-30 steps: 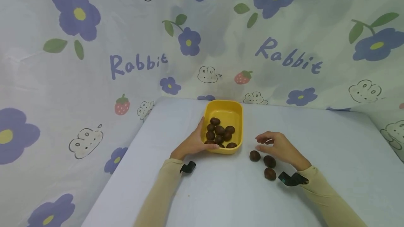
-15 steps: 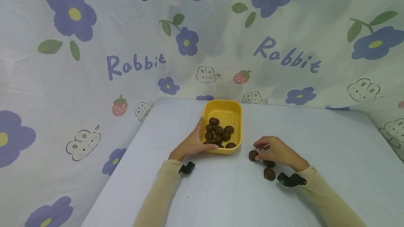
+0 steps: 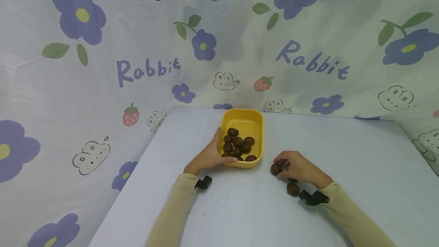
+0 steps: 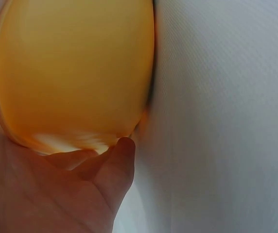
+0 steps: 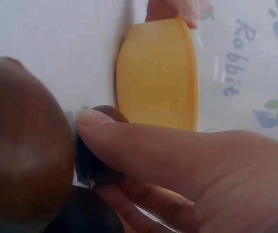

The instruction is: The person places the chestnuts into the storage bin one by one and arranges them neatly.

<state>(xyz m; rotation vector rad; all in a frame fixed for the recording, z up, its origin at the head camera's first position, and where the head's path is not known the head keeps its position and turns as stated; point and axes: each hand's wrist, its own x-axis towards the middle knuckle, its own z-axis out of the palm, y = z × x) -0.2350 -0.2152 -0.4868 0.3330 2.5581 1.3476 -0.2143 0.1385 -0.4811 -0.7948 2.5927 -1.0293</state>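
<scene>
My left hand [image 3: 209, 156] grips a yellow plastic box [image 3: 260, 140] at its near left corner, thumb over the rim. Several brown chestnuts [image 3: 237, 141] lie in the box's near half. To the right of the box, my right hand [image 3: 302, 167] has thumb and fingertips around a chestnut [image 3: 276, 169] on the table. A second chestnut [image 3: 292, 180] is mostly hidden under that hand, and a third chestnut [image 3: 293, 189] lies beside the wrist. The right wrist view shows one chestnut [image 5: 22, 145] large at the left, with the thumb against another chestnut [image 5: 111, 112] farther off.
The table [image 3: 236, 209] has a white cover. Behind it hangs a cloth [image 3: 240, 48] printed with flowers, strawberries and rabbits. Each sleeve carries a small black wrist camera [image 3: 204, 182] at its cuff.
My right hand has come down and slightly left, and its thumb and fingers have closed around the leftmost loose chestnut. The left hand and the box stay in place.
</scene>
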